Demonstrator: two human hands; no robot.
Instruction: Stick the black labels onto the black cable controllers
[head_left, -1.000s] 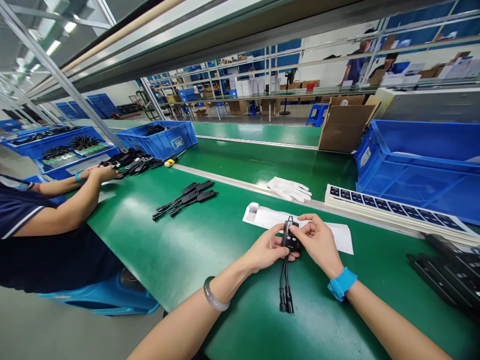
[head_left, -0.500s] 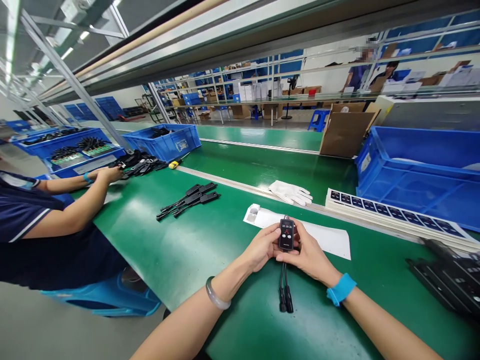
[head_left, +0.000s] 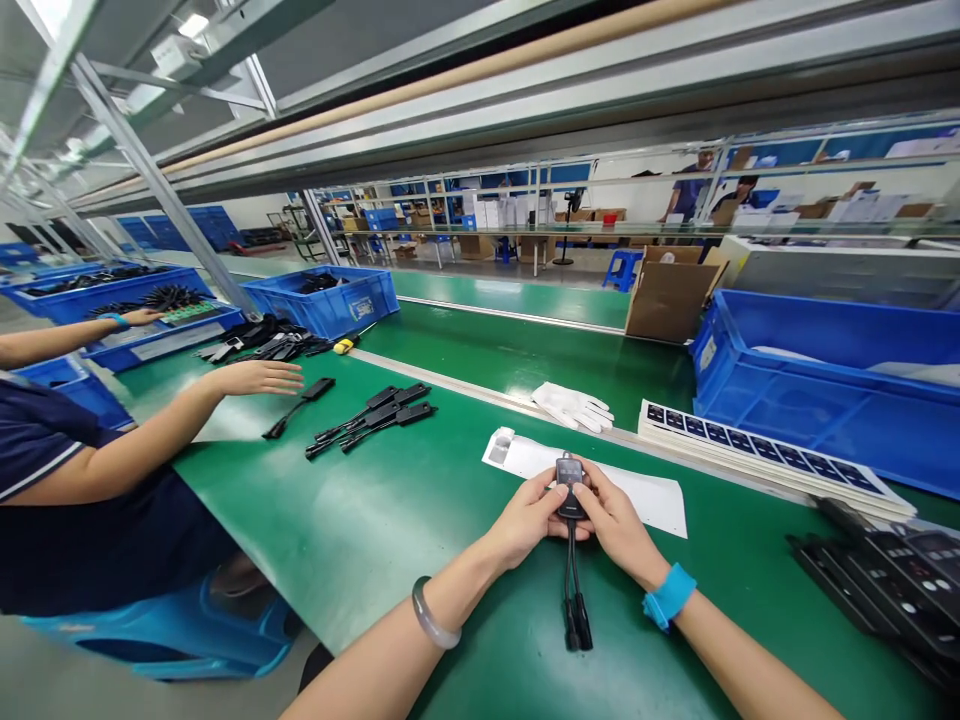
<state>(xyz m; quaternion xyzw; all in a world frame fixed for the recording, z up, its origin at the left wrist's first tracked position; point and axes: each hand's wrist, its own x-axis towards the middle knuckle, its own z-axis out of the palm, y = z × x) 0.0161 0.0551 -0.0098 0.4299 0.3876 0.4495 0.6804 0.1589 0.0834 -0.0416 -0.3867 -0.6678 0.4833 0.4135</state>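
Note:
Between both hands I hold a small black controller (head_left: 571,505) with a printed face, its two short cables and plugs hanging toward me. My left hand (head_left: 531,518) grips its left side, thumb on the face. On the other side my right hand (head_left: 609,515) closes round it, thumb also pressed on the face. The thumbs cover part of the print. Just beyond lies a white backing sheet (head_left: 645,497) with one label piece at its left end. A white glove (head_left: 572,406) rests behind the sheet.
Several black controllers (head_left: 382,410) lie left of centre, and a dark stack (head_left: 892,580) sits at right. Label sheets (head_left: 765,450) lie before a blue bin (head_left: 825,400). At left, a co-worker's hand (head_left: 255,378) is over the table near another controller (head_left: 304,405). A yellow-handled tool (head_left: 345,345) lies behind.
My thumbs have moved onto the controller's face. The co-worker's hands have parted, one reaching toward a blue bin, and another controller now lies beside the group. The view has tilted slightly.

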